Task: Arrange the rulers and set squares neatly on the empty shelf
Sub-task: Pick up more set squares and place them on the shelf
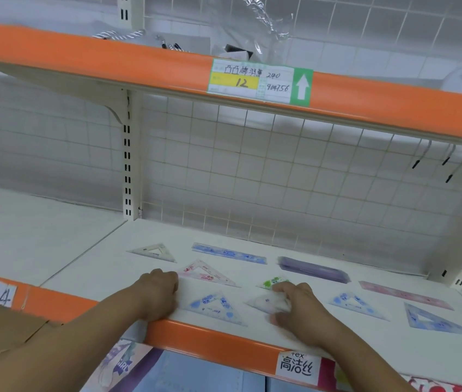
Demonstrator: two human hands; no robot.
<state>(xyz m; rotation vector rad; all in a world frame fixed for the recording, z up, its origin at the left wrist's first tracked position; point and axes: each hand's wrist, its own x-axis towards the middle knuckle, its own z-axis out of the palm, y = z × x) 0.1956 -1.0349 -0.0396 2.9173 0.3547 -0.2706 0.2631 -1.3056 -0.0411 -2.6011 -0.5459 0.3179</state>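
1. A person stands at a white shelf (252, 332) with an orange front edge, in front of a wire-grid back wall. Both forearms reach in from the near side.
2. Rulers and set squares lie flat and apart, roughly in rows, so each one can be seen by itself.
3. Far row, left to right: a clear set square (153, 251), a blue ruler (228, 253), and a purple ruler (313, 268).
4. Middle row: a pink set square (207, 274), a small green packet (273, 282), and a pink ruler (405, 295) at the right.
5. Near row: a blue set square (215, 306), a pale set square (266, 302), and two more blue ones at the right.
6. The right hand (297, 304) is on the pale set square. Its curled fingers (283, 290) and thumb pinch it, probably to square it with its neighbours. This part is blurred.
7. The left hand (159, 292) rests at the near edge, just beside the pink set square. Its fingers (171, 281) are curled under, and whether they hold anything cannot be told. It seems to be steadying.
8. An upper shelf (111, 55) carries a handwritten price label (258, 82).
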